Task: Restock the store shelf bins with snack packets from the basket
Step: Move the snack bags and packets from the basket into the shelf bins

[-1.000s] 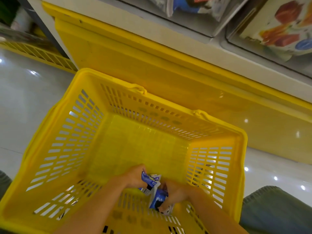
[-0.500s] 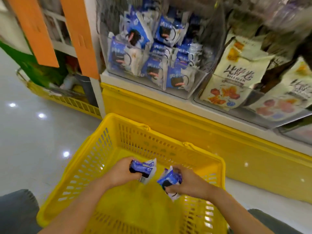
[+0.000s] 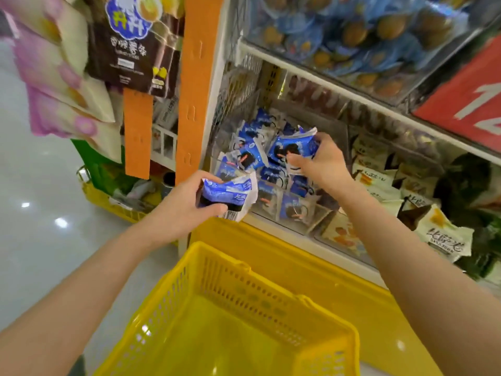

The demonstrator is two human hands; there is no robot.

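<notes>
Head view: crinkly blue packets (image 3: 292,149), slotted yellow plastic basket (image 3: 244,283)

- Blue-and-white snack packet (image 3: 227,195): crinkled, barcode corner lowest, held in left grip (image 3: 179,210) just in front of bin's near left corner.
- Second packet (image 3: 291,150): same blue-and-white, dark biscuit picture showing, pinched in right grip (image 3: 322,164) over bin.
- Clear shelf bin (image 3: 322,215): holds heap of packets (image 3: 249,158), same kind, jumbled and tilted.
- Yellow slotted basket (image 3: 257,291): below shelf, upright, open top up.
</notes>
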